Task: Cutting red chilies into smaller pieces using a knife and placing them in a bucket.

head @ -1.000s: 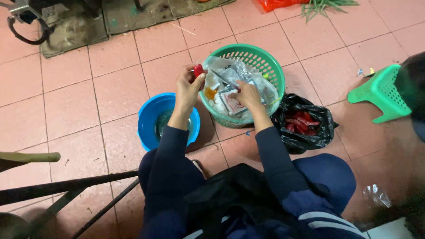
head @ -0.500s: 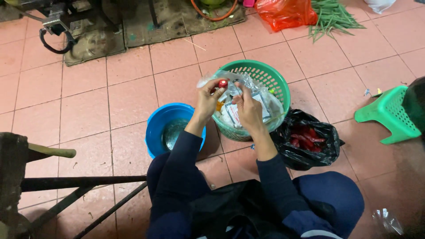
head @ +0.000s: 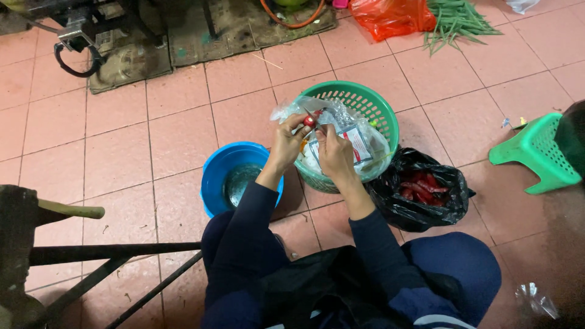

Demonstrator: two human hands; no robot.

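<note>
The red chili [head: 312, 117] is pinched by the left hand [head: 287, 141] and the right hand [head: 334, 150] (both closed on it) above the green basket [head: 382, 116]; at seven o'clock sits the blue bowl [head: 214, 176]. It is best gripped near the stem.

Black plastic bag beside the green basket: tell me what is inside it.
The black plastic bag lies open on the tiles and shows red chillies heaped inside. Its folded rim and sides hide the rest, so how deep the heap goes cannot be seen.
</note>
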